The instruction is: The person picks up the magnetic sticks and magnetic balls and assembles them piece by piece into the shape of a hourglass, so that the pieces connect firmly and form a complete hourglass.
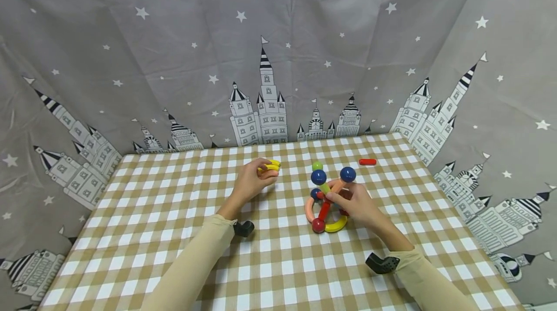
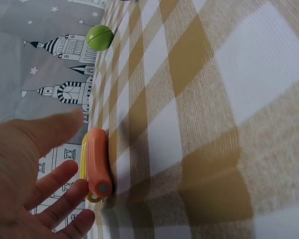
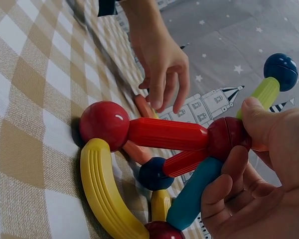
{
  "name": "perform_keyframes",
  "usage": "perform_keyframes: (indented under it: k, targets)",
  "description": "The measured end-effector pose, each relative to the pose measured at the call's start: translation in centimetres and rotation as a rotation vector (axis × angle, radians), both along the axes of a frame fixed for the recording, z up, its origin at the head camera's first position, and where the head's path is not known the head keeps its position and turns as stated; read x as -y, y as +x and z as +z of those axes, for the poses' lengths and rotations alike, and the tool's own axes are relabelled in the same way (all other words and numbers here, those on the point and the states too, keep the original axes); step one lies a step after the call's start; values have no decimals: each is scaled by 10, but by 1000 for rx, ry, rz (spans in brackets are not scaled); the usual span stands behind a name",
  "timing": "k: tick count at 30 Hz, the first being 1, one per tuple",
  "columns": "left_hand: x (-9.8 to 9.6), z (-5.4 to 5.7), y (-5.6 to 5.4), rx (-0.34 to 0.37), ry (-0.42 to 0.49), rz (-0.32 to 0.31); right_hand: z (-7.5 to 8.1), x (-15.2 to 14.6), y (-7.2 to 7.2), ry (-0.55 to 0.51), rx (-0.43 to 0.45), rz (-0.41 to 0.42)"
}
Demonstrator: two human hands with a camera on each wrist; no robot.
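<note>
The right hand (image 1: 356, 203) is gripping the ball-and-stick frame (image 1: 324, 210) on the desk (image 1: 130, 214). The left hand (image 1: 254, 179) is hovering, fingers parted, beside the curved sticks (image 2: 97, 159), perhaps touching them. Picking one seems to be occupying this step; the next move is probably needing a gentle pinch.

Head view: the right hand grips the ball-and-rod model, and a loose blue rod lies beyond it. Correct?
Not quite: the loose rod beyond the model is red, as the head view shows. The right hand does grip it.
</note>
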State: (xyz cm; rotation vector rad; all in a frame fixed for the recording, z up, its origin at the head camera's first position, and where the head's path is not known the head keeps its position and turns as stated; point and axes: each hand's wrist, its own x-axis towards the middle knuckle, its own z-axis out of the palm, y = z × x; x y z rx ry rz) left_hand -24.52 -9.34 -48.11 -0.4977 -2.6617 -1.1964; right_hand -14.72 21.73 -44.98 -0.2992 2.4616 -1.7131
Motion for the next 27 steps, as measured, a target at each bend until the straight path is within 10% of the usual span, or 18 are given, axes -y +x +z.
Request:
perform_keyframes:
  k: [27]
  targets:
    - [-21, 15, -8, 226, -236, -88, -3, -2, 0, 9, 3, 2]
